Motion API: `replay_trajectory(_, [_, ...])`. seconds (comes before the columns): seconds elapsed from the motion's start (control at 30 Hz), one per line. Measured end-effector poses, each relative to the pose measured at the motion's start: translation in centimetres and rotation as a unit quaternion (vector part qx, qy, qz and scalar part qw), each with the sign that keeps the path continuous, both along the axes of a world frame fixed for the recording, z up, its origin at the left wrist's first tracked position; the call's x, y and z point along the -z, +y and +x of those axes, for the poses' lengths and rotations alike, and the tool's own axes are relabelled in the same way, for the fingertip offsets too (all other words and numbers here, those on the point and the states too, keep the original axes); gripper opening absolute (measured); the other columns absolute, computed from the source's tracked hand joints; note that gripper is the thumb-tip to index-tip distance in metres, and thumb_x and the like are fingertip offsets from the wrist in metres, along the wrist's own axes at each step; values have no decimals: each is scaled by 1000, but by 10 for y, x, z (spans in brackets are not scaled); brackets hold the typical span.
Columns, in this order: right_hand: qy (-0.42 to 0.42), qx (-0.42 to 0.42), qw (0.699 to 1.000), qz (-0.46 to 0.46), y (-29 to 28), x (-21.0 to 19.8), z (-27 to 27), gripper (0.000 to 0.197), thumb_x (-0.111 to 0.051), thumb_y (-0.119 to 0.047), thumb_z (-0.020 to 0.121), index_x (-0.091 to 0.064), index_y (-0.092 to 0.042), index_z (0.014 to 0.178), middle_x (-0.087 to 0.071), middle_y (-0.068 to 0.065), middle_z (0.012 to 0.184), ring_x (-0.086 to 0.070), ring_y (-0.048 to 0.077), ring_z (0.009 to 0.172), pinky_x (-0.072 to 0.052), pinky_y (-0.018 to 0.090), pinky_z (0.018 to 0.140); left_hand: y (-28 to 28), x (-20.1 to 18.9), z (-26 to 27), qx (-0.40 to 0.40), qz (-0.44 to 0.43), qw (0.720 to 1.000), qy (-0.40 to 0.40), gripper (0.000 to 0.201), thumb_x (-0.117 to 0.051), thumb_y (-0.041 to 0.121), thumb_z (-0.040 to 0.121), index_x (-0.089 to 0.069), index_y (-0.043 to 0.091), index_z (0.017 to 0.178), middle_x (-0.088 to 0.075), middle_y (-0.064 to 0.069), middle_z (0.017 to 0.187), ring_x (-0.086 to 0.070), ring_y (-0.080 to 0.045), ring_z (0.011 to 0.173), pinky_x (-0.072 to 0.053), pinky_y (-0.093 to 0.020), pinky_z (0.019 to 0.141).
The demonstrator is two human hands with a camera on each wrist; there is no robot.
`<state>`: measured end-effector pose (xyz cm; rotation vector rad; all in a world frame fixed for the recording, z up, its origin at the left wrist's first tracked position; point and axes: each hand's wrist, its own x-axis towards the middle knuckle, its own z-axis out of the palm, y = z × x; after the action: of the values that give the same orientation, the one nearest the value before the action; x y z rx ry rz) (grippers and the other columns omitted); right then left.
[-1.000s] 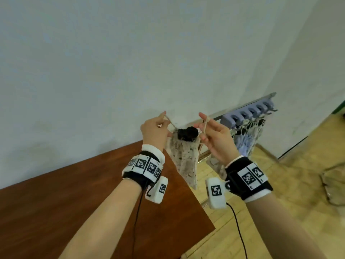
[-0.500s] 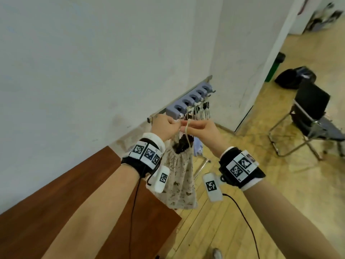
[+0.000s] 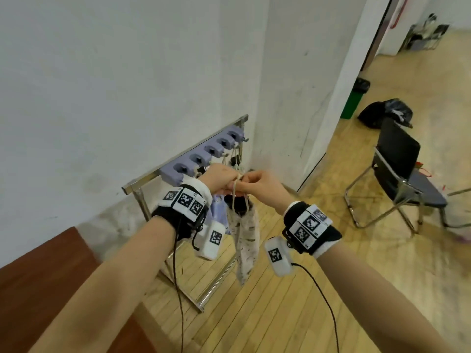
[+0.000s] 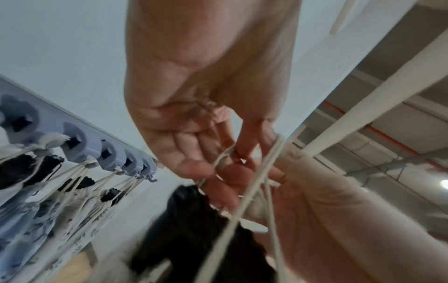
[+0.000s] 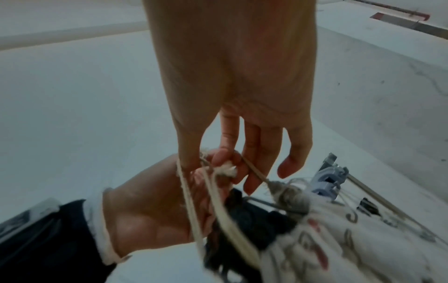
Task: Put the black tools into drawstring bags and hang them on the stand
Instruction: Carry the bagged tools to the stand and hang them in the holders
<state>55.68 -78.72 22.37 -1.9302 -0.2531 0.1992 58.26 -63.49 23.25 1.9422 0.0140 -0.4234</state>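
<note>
A cream printed drawstring bag (image 3: 244,238) hangs in the air below my two hands, with a black tool (image 3: 238,203) showing at its mouth. My left hand (image 3: 220,178) and right hand (image 3: 257,184) meet above it, both pinching the pale drawstring (image 4: 252,191). In the right wrist view the drawstring (image 5: 218,193) runs from my thumb and forefinger down to the bag (image 5: 339,239). Just behind my hands is the metal stand (image 3: 142,189) with its row of lilac hooks (image 3: 204,157). Several filled bags (image 4: 48,210) hang from those hooks.
A brown table (image 3: 51,276) lies at the lower left. A white wall (image 3: 127,72) is close behind the stand. On the wooden floor to the right stand a black folding chair (image 3: 400,174), a green bin (image 3: 354,100) and a black bag (image 3: 384,112).
I have turned away from the table toward the stand. My hands came together over the bag's mouth, gathering the drawstring, and carried the bag up next to the hooks.
</note>
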Motion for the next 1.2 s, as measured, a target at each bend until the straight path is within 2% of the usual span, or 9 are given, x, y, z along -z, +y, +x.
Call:
replay_trajectory(0.1, [-4, -4, 1000, -31, -29, 3, 35, 32, -77, -35, 78, -61, -9, 70, -58, 4, 66, -51, 12, 63, -41, 21, 60, -26, 6, 31, -8, -46, 999, 8, 18, -51, 14, 93, -64, 1, 92, -58, -20, 82, -62, -29, 77, -55, -31, 68])
replay_trajectory(0.23, [-8, 15, 999, -41, -54, 15, 83, 32, -70, -33, 85, -58, -12, 65, -56, -7, 53, -47, 5, 50, -40, 16, 53, -61, 1, 69, 8, -44, 997, 68, 23, -47, 18, 96, -64, 2, 90, -66, -18, 78, -67, -28, 74, -54, -32, 72])
replay_trajectory(0.3, [-8, 28, 998, -59, -64, 26, 115, 29, -69, -32, 86, -59, -8, 73, -63, 1, 61, -57, 14, 56, -52, 28, 61, -70, 3, 93, 38, -95, 987, 122, 30, -38, 19, 97, -56, 4, 78, -56, -15, 63, -56, -27, 66, -46, -31, 67])
replay_trajectory(0.4, [28, 32, 998, -45, -77, 42, 162, 15, -64, -20, 87, -52, -11, 88, -72, 13, 72, -71, 28, 66, -58, 51, 75, -78, 14, 134, 73, -133, 975, 161, 22, -37, 19, 97, -52, 8, 84, -43, -2, 48, -44, -20, 56, -40, -30, 69])
replay_trajectory(0.53, [127, -10, 992, -13, -91, 56, 224, 15, -53, -2, 93, -47, -9, 105, -53, 8, 63, -51, 18, 52, -52, 31, 58, -84, 36, 198, 106, -85, 974, 180, 18, -38, 17, 98, -46, 13, 82, -42, 1, 51, -44, -15, 52, -38, -27, 61])
replay_trajectory(0.7, [187, -92, 976, -65, -95, 66, 304, 18, -58, -8, 90, -61, -6, 108, -56, 8, 77, -54, 18, 66, -52, 28, 66, -72, 63, 271, 95, -42, 980, 172, 18, -52, -3, 91, -57, 7, 77, -60, -10, 68, -60, -19, 69, -50, -29, 68])
replay_trajectory(0.9, [193, -133, 966, -109, -88, 86, 389, 23, -60, -11, 90, -69, 4, 106, -47, -2, 58, -45, 12, 52, -44, 23, 54, -66, 84, 327, -17, -67, 985, 159, 15, -60, -1, 88, -52, 8, 80, -68, -17, 76, -63, -28, 84, -51, -30, 64])
replay_trajectory(1.1, [115, -159, 966, -171, -74, 100, 467, 15, -64, -20, 89, -72, -11, 81, -57, -4, 67, -50, 12, 61, -46, 26, 62, -67, 109, 392, -153, -61, 978, 127, 31, -70, -10, 74, -47, 8, 83, -64, -25, 101, -64, -24, 80, -56, -27, 59])
replay_trajectory(1.2, [96, -188, 961, -179, -67, 106, 501, 23, -65, -18, 89, -66, -23, 67, -58, -7, 63, -51, 10, 60, -45, 23, 63, -64, 123, 419, -222, -13, 969, 109, 37, -79, -6, 64, -46, 10, 70, -59, -18, 73, -61, -26, 67, -57, -40, 61])
